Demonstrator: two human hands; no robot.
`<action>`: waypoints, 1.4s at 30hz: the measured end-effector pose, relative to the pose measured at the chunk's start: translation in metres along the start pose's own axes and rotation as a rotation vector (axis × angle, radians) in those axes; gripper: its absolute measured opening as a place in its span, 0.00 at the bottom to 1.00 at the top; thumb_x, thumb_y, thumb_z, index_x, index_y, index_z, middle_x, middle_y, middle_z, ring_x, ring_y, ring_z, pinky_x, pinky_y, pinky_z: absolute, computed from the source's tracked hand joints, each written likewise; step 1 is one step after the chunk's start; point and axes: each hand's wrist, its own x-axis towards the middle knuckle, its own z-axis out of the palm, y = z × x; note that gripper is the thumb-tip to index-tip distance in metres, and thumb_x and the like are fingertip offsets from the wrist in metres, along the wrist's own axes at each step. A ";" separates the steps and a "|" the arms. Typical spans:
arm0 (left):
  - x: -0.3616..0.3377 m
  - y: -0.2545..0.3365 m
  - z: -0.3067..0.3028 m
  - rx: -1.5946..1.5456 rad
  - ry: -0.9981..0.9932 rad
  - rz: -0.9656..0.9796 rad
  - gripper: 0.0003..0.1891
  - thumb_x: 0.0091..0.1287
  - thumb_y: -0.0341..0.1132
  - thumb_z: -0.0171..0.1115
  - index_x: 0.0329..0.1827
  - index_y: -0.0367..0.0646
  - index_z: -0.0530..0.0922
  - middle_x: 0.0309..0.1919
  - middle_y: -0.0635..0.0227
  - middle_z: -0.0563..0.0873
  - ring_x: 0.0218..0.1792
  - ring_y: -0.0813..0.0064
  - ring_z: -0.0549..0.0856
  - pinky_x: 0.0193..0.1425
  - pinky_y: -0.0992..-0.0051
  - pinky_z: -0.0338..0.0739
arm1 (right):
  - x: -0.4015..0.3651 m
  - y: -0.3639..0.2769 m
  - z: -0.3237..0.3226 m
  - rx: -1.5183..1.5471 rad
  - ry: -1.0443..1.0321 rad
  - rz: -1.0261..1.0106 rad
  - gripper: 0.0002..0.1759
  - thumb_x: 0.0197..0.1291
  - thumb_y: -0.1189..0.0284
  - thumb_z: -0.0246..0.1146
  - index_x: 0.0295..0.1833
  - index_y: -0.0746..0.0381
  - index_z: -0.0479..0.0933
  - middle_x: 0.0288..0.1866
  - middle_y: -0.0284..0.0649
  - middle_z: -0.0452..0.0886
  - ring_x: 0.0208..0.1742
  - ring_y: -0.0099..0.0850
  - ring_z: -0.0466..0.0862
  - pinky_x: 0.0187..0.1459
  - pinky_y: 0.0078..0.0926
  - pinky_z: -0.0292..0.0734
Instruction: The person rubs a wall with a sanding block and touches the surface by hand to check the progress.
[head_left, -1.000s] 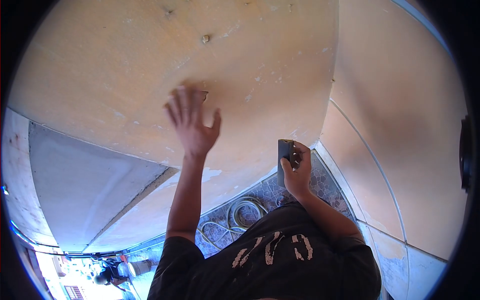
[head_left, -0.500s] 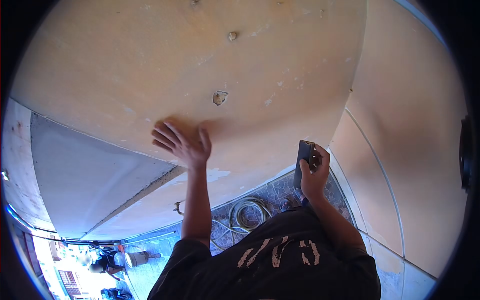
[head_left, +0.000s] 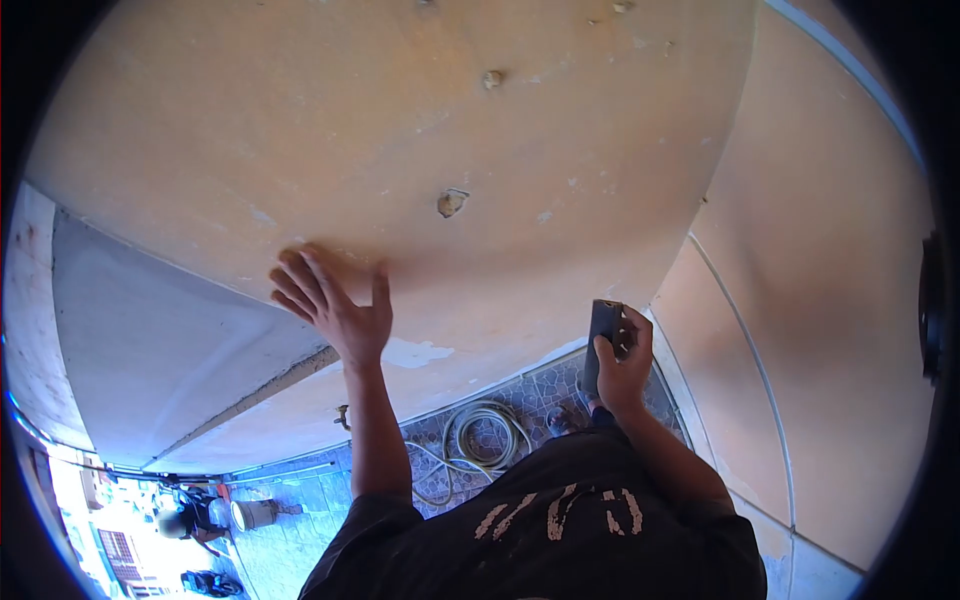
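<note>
My left hand (head_left: 345, 318) is spread with its fingers apart against or just in front of the orange painted wall (head_left: 330, 150), and nothing is in it. My right hand (head_left: 625, 360) grips a dark rectangular block (head_left: 603, 335) upright, thumb on the near side and fingers curled behind it. The block's top end looks light brown. Between and above the hands the wall has a chipped hole (head_left: 452, 203) and a smaller plugged spot (head_left: 492, 79). Pale scuffs mark the paint.
A coiled hose (head_left: 487, 436) lies on the patterned floor below, near a wall tap (head_left: 343, 417). A grey panel (head_left: 170, 330) is at left. A bucket (head_left: 254, 514) and another person (head_left: 190, 518) are at lower left. A side wall (head_left: 830, 270) rises at right.
My left hand has shifted left along the wall. My right hand, still holding the block, sits slightly lower and further left. The view has shifted a little.
</note>
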 end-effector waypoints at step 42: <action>0.199 0.072 -0.052 0.158 -0.001 0.523 0.50 0.69 0.74 0.59 0.87 0.51 0.64 0.87 0.62 0.61 0.88 0.56 0.55 0.90 0.40 0.39 | 0.039 0.015 0.004 0.087 0.187 0.075 0.31 0.58 0.83 0.68 0.69 0.63 0.73 0.46 0.41 0.81 0.43 0.29 0.84 0.47 0.28 0.81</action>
